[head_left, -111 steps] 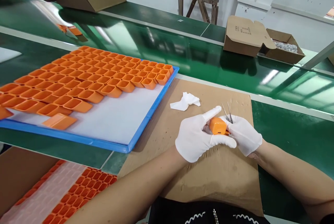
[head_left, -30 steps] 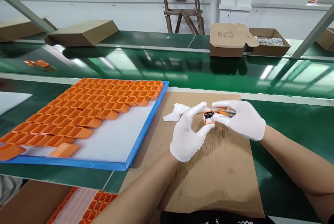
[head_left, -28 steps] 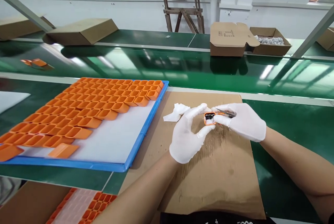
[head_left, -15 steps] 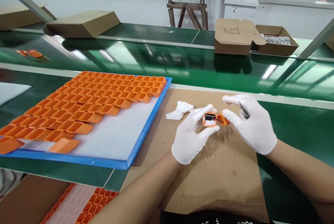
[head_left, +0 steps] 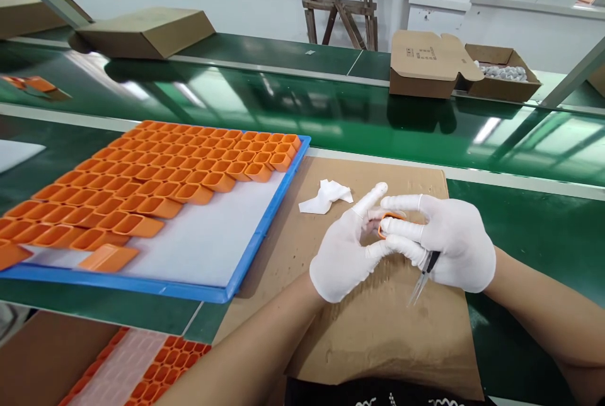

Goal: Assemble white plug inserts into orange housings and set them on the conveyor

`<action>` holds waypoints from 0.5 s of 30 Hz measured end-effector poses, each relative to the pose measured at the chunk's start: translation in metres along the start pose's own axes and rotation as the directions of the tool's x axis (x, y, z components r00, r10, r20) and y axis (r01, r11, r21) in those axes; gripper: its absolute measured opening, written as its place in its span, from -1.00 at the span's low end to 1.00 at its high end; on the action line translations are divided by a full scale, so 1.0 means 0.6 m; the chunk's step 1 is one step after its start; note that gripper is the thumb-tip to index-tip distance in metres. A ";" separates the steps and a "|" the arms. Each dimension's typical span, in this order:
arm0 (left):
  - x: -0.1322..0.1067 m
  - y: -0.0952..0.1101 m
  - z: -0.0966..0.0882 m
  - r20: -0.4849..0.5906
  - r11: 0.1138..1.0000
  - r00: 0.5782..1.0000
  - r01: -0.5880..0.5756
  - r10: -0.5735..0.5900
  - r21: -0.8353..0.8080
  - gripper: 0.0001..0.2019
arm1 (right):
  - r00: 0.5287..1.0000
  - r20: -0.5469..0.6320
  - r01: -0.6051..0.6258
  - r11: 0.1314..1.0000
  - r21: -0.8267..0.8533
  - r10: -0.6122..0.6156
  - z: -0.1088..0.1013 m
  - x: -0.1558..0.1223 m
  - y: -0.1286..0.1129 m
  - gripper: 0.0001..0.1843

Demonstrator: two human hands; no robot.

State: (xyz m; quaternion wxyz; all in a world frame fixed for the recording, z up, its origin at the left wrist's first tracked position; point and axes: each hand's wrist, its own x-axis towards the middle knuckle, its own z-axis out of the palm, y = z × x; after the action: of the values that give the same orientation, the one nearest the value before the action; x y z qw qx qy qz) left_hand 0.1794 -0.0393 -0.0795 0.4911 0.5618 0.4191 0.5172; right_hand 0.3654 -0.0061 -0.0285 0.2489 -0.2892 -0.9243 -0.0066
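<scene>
My left hand [head_left: 343,245], in a white glove, grips a small orange plastic case [head_left: 380,231] over the cardboard sheet. Only part of the case's orange rim shows, since my right fingers cover most of it. My right hand [head_left: 439,236], gloved too, reaches across with its fingertips at the case's opening. Tweezers [head_left: 422,280] are held in its palm, tips pointing down toward me. The black parts and white filling inside the case are hidden now. Just beyond my left hand lies a torn white piece [head_left: 325,197], thin like paper or cloth.
Left of the cardboard sheet [head_left: 378,336], a blue-edged tray [head_left: 265,239] carries rows of orange cases [head_left: 155,166]. A green conveyor belt [head_left: 340,116] runs behind. Cardboard boxes [head_left: 420,72] stand on the far ledge. More orange cases [head_left: 163,365] sit low at the left.
My right hand has moved left onto the case, its fingers now covering the opening. The tweezers have swung to point downward. The orange flap and wires have gone from sight.
</scene>
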 end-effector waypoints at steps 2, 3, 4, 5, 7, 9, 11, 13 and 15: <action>0.000 -0.002 0.001 -0.010 1.000 1.000 -0.008 0.008 -0.007 -0.25 | 0.999 0.017 0.039 0.999 -0.005 -0.039 -0.001 0.003 -0.001 -0.82; 0.000 -0.002 0.001 -0.012 1.000 1.000 -0.012 0.012 -0.016 -0.27 | 0.998 0.023 0.051 0.999 0.000 -0.051 -0.001 0.005 -0.002 -0.83; 0.000 -0.002 0.002 -0.010 0.999 1.000 -0.009 0.008 -0.034 -0.29 | 0.999 0.015 0.049 0.999 0.023 -0.049 0.001 0.006 -0.002 -0.84; 0.001 -0.001 0.003 -0.010 0.998 1.000 -0.001 0.001 -0.061 -0.30 | 0.999 -0.011 0.033 0.997 0.075 -0.032 0.002 0.007 -0.001 -0.85; 0.003 0.002 0.003 -0.028 0.989 0.998 0.045 -0.049 -0.138 -0.29 | 0.994 -0.101 -0.020 0.971 0.239 0.046 0.007 0.007 0.001 -0.87; 0.004 0.006 0.003 -0.068 0.972 0.990 0.109 -0.126 -0.206 -0.22 | 0.980 -0.135 -0.082 0.911 0.405 0.149 0.011 0.008 0.006 -0.71; 0.005 0.011 0.001 -0.107 0.957 0.977 0.155 -0.185 -0.244 -0.15 | 0.970 -0.038 -0.183 0.829 0.528 0.238 0.013 0.010 0.009 -0.66; 0.007 0.020 -0.001 -0.097 0.943 0.966 0.207 -0.238 -0.260 -0.07 | 0.929 0.139 -0.354 0.713 0.605 0.342 0.013 0.015 0.011 -0.80; 0.009 0.031 -0.004 -0.030 0.912 0.952 0.282 -0.305 -0.299 -0.02 | 0.828 0.303 -0.545 0.548 0.635 0.472 0.011 0.021 0.012 -0.80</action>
State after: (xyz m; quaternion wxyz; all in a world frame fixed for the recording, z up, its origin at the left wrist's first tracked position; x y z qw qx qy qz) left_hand 0.1770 -0.0368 -0.0603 0.6242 0.3939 0.4365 0.5145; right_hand 0.3569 0.0076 -0.0295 0.2851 -0.4281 -0.7426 0.4289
